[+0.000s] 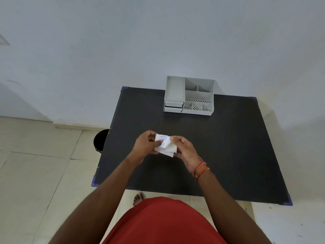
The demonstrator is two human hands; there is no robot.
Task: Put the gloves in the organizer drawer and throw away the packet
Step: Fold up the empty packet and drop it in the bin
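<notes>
- head view: the white packet (165, 145) sits between both hands above the near middle of the dark counter (219, 147) — not touching the surface, as far as can be seen.
- left hand (146, 143) has its grip closed on the packet's left edge; right hand (184, 150) has its grip closed on the right side.
- the packet looks crumpled, folded white paper with faint print; whether gloves are inside cannot be told.
- grey organizer (190, 95) stands at the counter's far edge, well apart from the hands — its small drawers (173, 106) at lower left.
- a black bin (100, 140) stands on the floor just beside the counter's left edge.
</notes>
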